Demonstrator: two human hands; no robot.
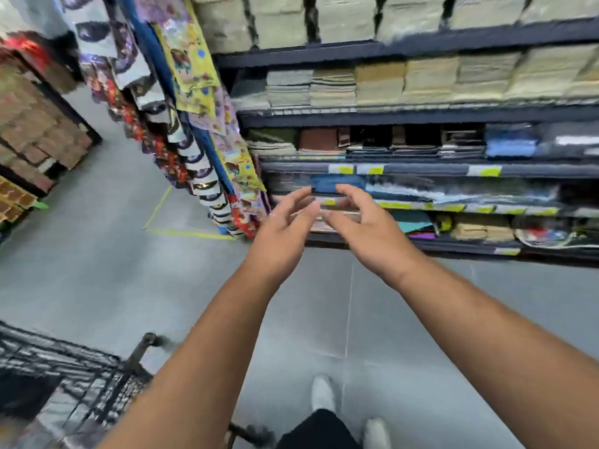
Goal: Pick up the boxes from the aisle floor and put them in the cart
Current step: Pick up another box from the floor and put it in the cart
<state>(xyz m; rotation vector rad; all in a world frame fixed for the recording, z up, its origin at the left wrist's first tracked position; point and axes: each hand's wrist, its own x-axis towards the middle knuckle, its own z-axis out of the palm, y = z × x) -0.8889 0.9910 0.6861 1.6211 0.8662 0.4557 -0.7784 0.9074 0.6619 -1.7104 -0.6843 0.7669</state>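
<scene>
My pale shoes (322, 393) stand nearest me on the grey floor (97, 270), one a little ahead of the other. The cart (64, 367), black wire, sits at my left, its near corner just beside my left forearm.

Both arms reach forward over the floor. My left grip (285, 222) and right grip (366, 228) hang side by side with the fingertips almost meeting. Both are released, fingers spread and loosely bent, holding nothing.

Past them, along the floor's right edge, runs a dark shelf rack (421, 170) packed with folded stacks. Patterned packets (194, 76) hang at its left end, above a yellow tape line (191, 234).

Brown stacks (35, 124) stand at the floor's far left edge. Through the blur I cannot tell whether they are the boxes.
</scene>
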